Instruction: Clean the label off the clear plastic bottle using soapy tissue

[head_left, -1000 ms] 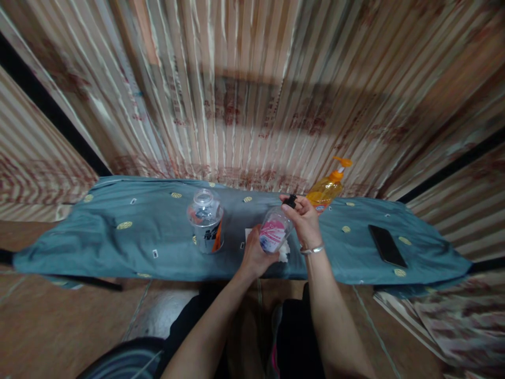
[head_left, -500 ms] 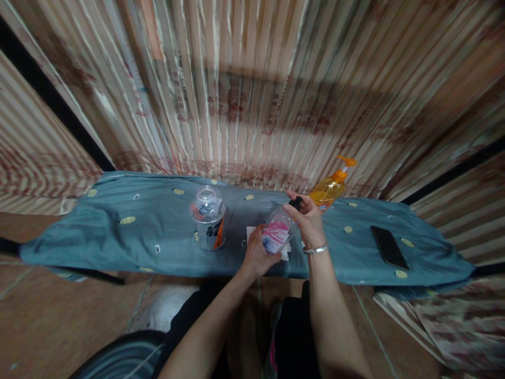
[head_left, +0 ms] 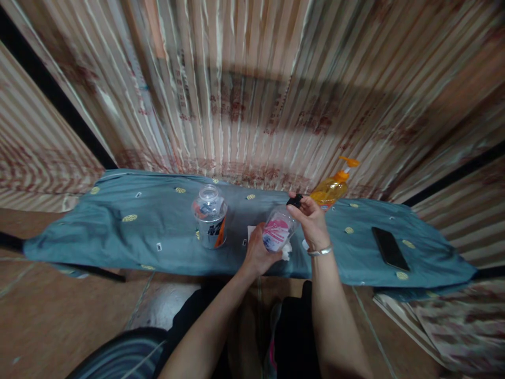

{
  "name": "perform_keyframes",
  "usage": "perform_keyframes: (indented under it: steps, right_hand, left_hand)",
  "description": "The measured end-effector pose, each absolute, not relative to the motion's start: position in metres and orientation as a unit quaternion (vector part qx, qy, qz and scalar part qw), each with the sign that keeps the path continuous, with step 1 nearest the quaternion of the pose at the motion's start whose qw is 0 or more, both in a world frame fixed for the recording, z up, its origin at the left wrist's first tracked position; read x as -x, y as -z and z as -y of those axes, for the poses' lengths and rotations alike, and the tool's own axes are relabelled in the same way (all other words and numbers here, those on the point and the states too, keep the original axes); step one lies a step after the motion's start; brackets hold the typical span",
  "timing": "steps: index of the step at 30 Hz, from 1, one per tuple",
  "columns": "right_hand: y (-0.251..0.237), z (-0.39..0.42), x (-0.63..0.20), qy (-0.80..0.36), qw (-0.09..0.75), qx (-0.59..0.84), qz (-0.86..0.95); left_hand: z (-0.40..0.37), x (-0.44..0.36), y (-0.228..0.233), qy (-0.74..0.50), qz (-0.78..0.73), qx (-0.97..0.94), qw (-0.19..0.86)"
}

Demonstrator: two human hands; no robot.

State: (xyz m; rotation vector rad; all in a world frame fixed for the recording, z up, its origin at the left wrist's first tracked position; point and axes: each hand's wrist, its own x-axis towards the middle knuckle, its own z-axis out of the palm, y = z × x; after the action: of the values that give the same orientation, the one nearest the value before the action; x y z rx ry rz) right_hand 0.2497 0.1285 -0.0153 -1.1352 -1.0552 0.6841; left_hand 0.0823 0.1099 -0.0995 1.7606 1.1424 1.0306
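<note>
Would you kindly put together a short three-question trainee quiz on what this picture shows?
1. True or false: the left hand holds the body of the pink-labelled bottle.
2. What does the right hand grip at the bottle's top?
A. a black cap
B. a spoon
C. a phone
3. Which thing lies flat at the right end of the blue cloth?

Key:
1. True.
2. A.
3. The black phone, beyond the orange pump bottle; the clear jar stands left of the hands.
</note>
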Motion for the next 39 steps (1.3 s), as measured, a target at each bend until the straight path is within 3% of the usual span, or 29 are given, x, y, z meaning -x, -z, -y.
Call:
perform_keyframes:
  steps: [14, 27, 35, 39]
  right_hand:
    - [0.005, -0.123, -0.247, -0.287, 0.641, 0.517, 0.488]
    - [-0.004, -0.111, -0.256, -0.358, 0.626, 0.461, 0.517]
    - [0.007, -0.119, -0.265, -0.258, 0.637, 0.531, 0.495]
    - [0.004, -0.116, -0.268, -0.292, 0.611, 0.522, 0.519]
  left_hand:
    - [-0.108, -0.082, 0.094, -0.389, -0.462, -0.697, 0.387]
    - [-0.11, -0.079, 0.096, -0.368, -0.439, -0.712, 0.407]
    - [-0.11, -0.079, 0.098, -0.368, -0.448, -0.712, 0.396]
    - [-0.11, -0.079, 0.099, -0.366, -0.451, -0.714, 0.39]
